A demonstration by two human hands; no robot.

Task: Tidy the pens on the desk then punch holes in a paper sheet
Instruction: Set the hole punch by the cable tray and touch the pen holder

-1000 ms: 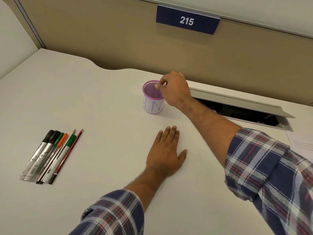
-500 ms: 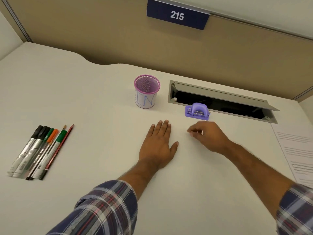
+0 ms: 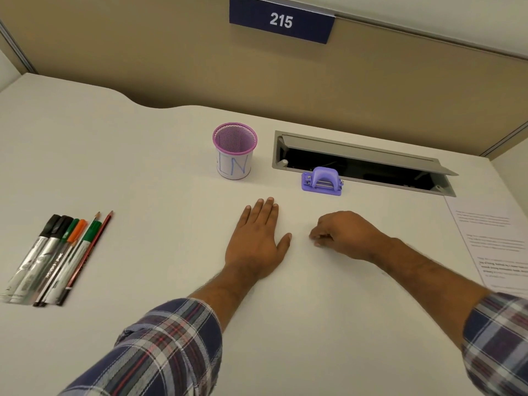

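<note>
From my head camera I look down on the white desk (image 3: 143, 155). My left hand (image 3: 257, 241) lies flat, palm down, fingers straight and close together, thumb out to the side, holding nothing. My right hand (image 3: 343, 235) rests just beside it on the desk, fingers curled loosely inward, knuckles up; I cannot tell whether anything is pinched beneath them, though nothing shows.

The pens (image 3: 48, 258) lie in a tight row at the far left of the desk, well apart from both hands: markers with black, green and orange caps, and two pencils on the right side of the row, tips pointing away from me. The purple mesh pen cup (image 3: 235, 151) stands upright beyond my left hand, with a white band bearing blue lettering around its lower part. To its right, the purple hole punch (image 3: 322, 182) sits just in front of the open cable tray (image 3: 360, 160) set into the desk. The printed paper sheet (image 3: 491, 241) lies flat at the right edge, beyond my right forearm. A blue sign (image 3: 281, 21) reading 215 hangs on the partition behind.
</note>
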